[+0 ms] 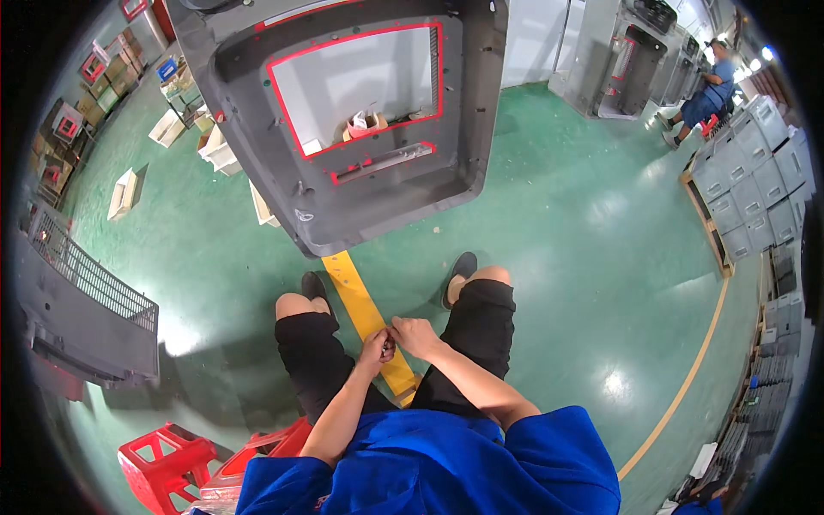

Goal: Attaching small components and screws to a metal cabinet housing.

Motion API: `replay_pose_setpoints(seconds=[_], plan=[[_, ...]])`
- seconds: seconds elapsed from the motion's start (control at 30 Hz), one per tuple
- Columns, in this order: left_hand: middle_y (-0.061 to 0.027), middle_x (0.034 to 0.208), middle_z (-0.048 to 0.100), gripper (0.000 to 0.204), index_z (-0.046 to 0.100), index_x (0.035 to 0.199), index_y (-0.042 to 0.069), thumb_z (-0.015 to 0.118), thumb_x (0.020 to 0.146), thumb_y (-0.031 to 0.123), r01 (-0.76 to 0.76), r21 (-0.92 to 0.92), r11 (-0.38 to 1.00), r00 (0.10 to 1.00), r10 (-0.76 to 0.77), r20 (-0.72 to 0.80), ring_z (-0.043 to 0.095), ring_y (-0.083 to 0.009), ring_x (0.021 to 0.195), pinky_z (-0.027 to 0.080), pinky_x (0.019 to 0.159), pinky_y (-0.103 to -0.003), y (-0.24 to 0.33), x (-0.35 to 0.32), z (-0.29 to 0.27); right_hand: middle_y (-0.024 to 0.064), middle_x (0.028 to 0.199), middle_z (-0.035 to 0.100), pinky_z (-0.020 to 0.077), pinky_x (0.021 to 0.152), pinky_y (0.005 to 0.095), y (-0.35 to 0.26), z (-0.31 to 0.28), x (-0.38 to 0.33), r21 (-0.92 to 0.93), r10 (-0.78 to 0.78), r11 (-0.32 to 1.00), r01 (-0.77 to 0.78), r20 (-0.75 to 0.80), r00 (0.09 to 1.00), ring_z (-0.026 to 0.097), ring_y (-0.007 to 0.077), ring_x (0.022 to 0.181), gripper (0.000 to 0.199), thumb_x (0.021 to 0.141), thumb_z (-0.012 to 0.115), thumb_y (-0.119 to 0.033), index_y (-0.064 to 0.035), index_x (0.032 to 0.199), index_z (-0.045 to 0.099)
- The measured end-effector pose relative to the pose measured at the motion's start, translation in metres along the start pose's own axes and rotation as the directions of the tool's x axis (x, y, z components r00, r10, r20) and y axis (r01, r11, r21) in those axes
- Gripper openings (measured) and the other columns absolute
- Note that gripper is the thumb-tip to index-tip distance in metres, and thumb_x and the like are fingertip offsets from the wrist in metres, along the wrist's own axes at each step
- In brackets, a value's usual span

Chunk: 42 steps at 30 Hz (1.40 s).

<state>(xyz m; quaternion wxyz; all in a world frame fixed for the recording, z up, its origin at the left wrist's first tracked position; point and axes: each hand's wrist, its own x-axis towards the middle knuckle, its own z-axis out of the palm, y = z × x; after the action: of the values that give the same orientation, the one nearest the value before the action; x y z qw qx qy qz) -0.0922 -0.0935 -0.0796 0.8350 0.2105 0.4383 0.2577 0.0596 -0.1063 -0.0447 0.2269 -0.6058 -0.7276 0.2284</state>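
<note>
Both hands meet low over my lap, between my knees. My left hand is closed around something small and dark, mostly hidden by the fingers. Right beside it, my right hand has its fingers pinched together at the left hand's fingertips; whatever they hold is too small to make out. Beyond my feet stands a large dark grey plastic housing, its rectangular opening edged in red. Neither hand touches it. Small clips or tabs dot its frame.
A yellow stripe runs along the green floor beneath my hands. Red stools stand at lower left, below a grey grilled panel. Stacked grey bins fill the right side. A person in blue sits at far right.
</note>
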Motion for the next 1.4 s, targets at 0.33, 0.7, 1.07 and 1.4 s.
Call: replay_pose_setpoints(seconds=[0.33,0.7,1.07,1.4], plan=[[0.0010,0.063,0.041,0.024,0.050,0.083,0.009,0.043,0.097,0.028,-0.010,-0.015,1.000,0.999,0.011,0.042,0.035,-0.0074,0.044,0.025,0.038,-0.021,-0.002,-0.002,-0.011,0.0187,0.065,0.059,0.0473,0.054,0.0458,-0.001,0.011,0.001,0.025,0.002,1.000,-0.003,0.025,1.000,0.061,0.0374,0.062,0.017,0.087,0.052,-0.017,-0.0021,0.079,0.053],[0.0008,0.062,0.041,0.025,0.049,0.081,0.010,0.040,0.098,0.026,-0.005,-0.008,1.000,0.999,0.005,0.042,0.034,-0.0079,0.043,0.024,0.038,-0.021,-0.002,0.001,-0.009,0.0185,0.063,0.059,0.0469,0.054,0.0458,0.000,0.010,0.001,0.040,0.000,0.999,-0.002,0.036,0.999,0.060,0.0373,0.062,0.025,0.089,0.052,-0.024,-0.0025,0.077,0.054],[0.0001,0.060,0.041,0.019,0.050,0.082,0.008,0.039,0.094,0.018,-0.016,-0.047,0.999,1.000,0.016,0.009,0.036,-0.0078,0.042,0.025,0.036,-0.021,-0.003,0.003,-0.003,0.0172,0.064,0.059,0.0463,0.053,0.0449,0.000,0.001,0.001,0.073,-0.023,0.997,0.022,0.024,0.999,0.060,0.0365,0.063,0.026,0.089,0.054,-0.027,-0.0031,0.077,0.054],[-0.0001,0.058,0.043,0.019,0.052,0.081,0.008,0.043,0.092,0.021,-0.030,-0.063,0.998,1.000,0.030,0.009,0.038,-0.0084,0.040,0.025,0.035,-0.021,-0.006,0.007,-0.004,0.0176,0.070,0.061,0.0471,0.057,0.0447,-0.002,-0.004,0.002,0.123,0.002,0.992,-0.009,0.060,0.998,0.061,0.0369,0.068,0.021,0.090,0.052,-0.023,-0.0029,0.082,0.054]])
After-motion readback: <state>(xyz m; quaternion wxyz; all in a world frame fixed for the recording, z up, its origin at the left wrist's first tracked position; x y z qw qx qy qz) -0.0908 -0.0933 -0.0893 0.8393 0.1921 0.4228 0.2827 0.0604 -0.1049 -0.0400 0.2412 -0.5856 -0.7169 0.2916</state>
